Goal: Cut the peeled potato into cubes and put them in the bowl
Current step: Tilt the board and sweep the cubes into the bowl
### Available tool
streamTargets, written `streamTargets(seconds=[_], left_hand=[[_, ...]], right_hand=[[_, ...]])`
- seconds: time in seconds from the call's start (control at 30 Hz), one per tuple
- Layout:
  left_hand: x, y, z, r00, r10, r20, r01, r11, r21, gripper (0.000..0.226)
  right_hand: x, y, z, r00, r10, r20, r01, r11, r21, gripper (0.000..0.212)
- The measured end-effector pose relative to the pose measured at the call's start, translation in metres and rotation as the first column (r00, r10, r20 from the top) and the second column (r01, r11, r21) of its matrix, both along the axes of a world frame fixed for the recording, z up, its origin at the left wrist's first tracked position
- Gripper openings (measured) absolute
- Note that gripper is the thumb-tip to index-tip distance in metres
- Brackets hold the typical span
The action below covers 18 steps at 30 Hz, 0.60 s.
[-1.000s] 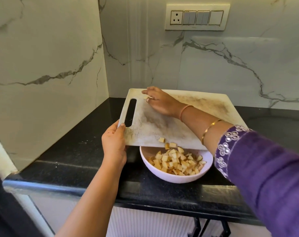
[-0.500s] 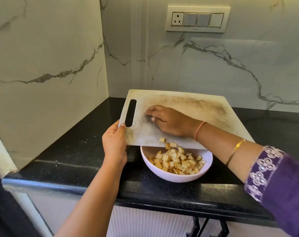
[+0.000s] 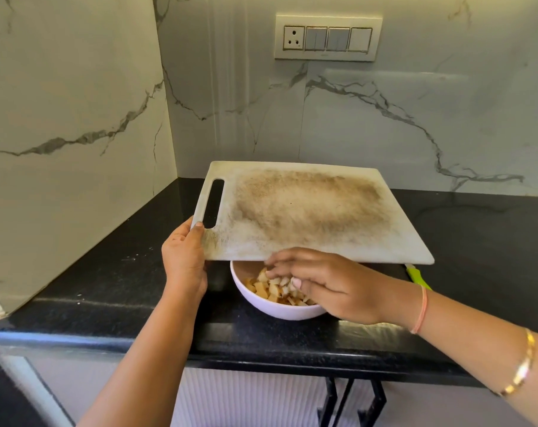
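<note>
Head: pale potato cubes (image 3: 265, 289) in bowl (image 3: 277, 311); left hand (image 3: 184, 261) around board (image 3: 307, 211), right hand (image 3: 332, 283) slack

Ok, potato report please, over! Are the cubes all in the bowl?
Left hand grips the cutting board above the white bowl. Right hand touches potato cubes at the bowl. Board bare of cubes. Nothing blocking.

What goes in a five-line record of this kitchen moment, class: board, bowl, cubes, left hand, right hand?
Board: white cutting board, stained brown, near edge held over the bowl; no cubes show on it.
Bowl: white bowl on the black worktop, partly under the board.
Cubes: potato cubes piled in the bowl.
Left hand: left hand grips the board's near corner beside the handle slot.
Right hand: right hand over the bowl, fingers loosely bent above the cubes.
</note>
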<state>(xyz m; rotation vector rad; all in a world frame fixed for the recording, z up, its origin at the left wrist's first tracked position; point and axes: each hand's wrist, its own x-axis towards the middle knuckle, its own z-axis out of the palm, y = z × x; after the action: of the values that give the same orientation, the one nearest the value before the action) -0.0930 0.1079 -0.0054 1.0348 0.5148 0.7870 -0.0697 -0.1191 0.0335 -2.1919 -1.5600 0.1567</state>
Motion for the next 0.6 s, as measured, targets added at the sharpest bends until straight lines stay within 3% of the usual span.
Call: streamTargets(seconds=[0.13, 0.23, 0.43, 0.6], left_hand=[[0.0, -0.003, 0.002, 1.0, -0.003, -0.003, 0.003, 1.0, -0.01, 0.018], [-0.002, -0.004, 0.003, 1.0, -0.002, -0.013, 0.001, 1.0, -0.018, 0.018], [-0.001, -0.006, 0.008, 1.0, -0.009, -0.028, 0.008, 0.999, -0.04, 0.013], [0.0, -0.008, 0.009, 0.999, -0.012, -0.048, 0.008, 0.996, -0.092, 0.016]], right_hand=[[0.018, -0.012, 0.008, 0.989, -0.146, 0.027, 0.142, 0.983, 0.112, 0.033], [0.035, -0.019, 0.008, 0.955, -0.282, -0.086, 0.291, 0.95, 0.114, 0.034], [0.017, -0.019, -0.004, 0.985, -0.143, -0.099, 0.141, 0.989, -0.032, 0.04], [0.011, -0.018, 0.005, 0.965, -0.083, -0.249, 0.114, 0.987, 0.114, 0.037]])
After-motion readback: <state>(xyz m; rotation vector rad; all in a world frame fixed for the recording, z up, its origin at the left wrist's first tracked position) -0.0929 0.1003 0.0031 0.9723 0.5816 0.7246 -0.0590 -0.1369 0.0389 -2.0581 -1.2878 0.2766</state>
